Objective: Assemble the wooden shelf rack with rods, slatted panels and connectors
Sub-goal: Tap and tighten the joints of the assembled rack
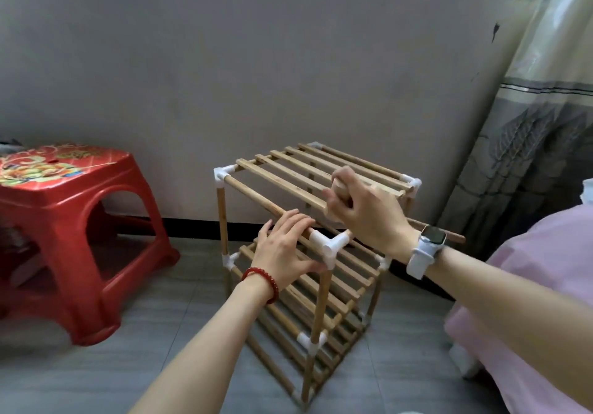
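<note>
On the grey floor beside a red plastic stool (pixel 64 221), the three-tier wooden slatted rack (pixel 308 253) nears completion — left hand (pixel 285 247) lies flat by the white plastic corner connector (pixel 330 247), right hand (pixel 362 208) grips a loose wooden rod (pixel 449 235), which next needs seating in that connector.

I am looking at a tan wooden rack (pixel 308 195) with white connectors (pixel 330 247), a red stool (pixel 73 221) with a gold floral top, and a grey leaf-patterned curtain (pixel 529 144).

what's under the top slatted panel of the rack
A second slatted panel one tier down, and more slats lower still, all between upright rods. Both hands and the near connector cover part of that tier.
</note>
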